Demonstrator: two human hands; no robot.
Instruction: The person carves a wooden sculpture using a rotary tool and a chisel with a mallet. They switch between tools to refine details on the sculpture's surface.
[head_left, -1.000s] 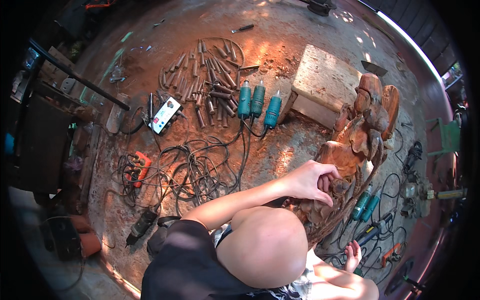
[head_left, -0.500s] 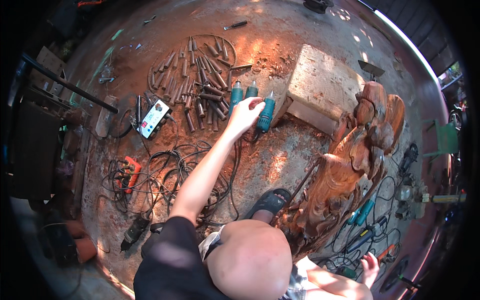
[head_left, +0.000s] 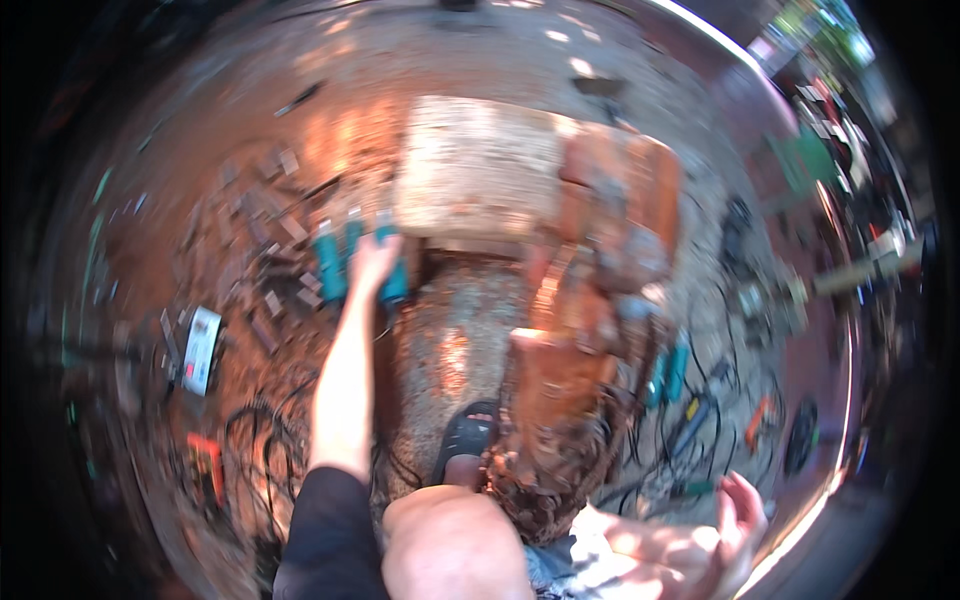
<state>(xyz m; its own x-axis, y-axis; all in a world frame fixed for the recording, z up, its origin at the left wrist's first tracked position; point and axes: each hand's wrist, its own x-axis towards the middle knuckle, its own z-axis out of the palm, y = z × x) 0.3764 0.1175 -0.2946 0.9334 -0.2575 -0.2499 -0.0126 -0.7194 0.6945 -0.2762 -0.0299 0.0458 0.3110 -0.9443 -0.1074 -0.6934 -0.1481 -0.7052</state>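
The view is blurred by motion. My left hand [head_left: 372, 262] is stretched out to the floor and lies on a row of teal power tools [head_left: 330, 268]. The blur hides whether its fingers have closed around one. My right hand [head_left: 740, 515] hangs at the lower right with its fingers apart and nothing in it, above some cables. A large reddish carved wood piece [head_left: 590, 300] stands between the two hands, just right of my sandalled foot [head_left: 465, 438] and bare knee [head_left: 455, 545].
A pale rectangular block [head_left: 480, 170] lies behind the teal tools. Several metal chisels [head_left: 262, 225] are scattered at the left, with a white power strip [head_left: 200, 348], black cables [head_left: 262, 432] and an orange tool [head_left: 205, 465]. More teal and orange tools [head_left: 672, 372] lie at the right.
My left hand went from the carved wood out to the teal tools on the floor and stays there. The view has swung and blurred. My right hand has lifted slightly.
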